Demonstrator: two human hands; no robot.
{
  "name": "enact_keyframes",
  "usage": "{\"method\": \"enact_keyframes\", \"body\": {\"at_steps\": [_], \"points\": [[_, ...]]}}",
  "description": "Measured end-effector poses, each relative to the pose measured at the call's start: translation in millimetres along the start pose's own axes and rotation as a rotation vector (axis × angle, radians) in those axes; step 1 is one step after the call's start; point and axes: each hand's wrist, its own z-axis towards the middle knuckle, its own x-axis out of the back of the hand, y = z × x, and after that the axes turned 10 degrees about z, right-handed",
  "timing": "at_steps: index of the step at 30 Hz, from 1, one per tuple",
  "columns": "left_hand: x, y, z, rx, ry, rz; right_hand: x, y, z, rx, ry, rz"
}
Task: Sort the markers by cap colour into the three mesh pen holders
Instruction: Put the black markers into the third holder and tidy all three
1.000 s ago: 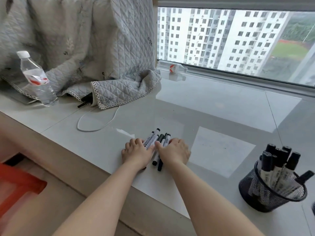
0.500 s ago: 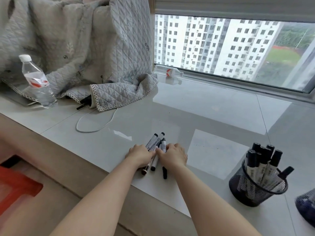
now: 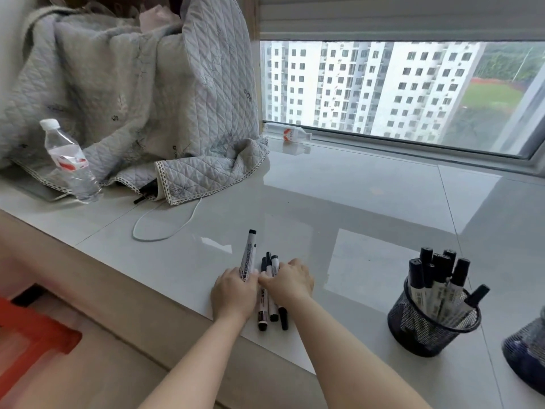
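Left hand (image 3: 233, 295) fingers curled round white black-capped markers (image 3: 248, 255), right hand (image 3: 290, 280) fingers curled over loose marker cluster (image 3: 267, 305) on glossy pale worktop (image 3: 368, 202), black mesh pen holder (image 3: 427, 329) of black-capped markers well right, second mesh holder (image 3: 528, 355) at edge

I see white markers (image 3: 267, 290) with black caps, a black mesh holder (image 3: 424, 329), a grey quilted blanket (image 3: 141, 113), something red (image 3: 32, 343).
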Motion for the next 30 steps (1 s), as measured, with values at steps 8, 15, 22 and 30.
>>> {"method": "enact_keyframes", "body": {"at_steps": [8, 15, 22, 30], "points": [[2.2, 1.3, -4.2, 0.037, -0.021, -0.128, 1.5, 12.6, -22.0, 0.060, 0.043, 0.001], [10.4, 30.4, -35.1, 0.110, -0.236, -0.538, 27.2, 29.8, -52.1, -0.076, -0.040, 0.152], [16.2, 64.0, -70.4, 0.180, -0.380, -0.947, 76.4, 50.5, -93.7, -0.117, 0.080, 0.736], [22.4, 122.1, -99.0, -0.075, -0.493, -0.938, 179.7, 93.7, -130.4, 0.149, 0.312, 0.776]]}}
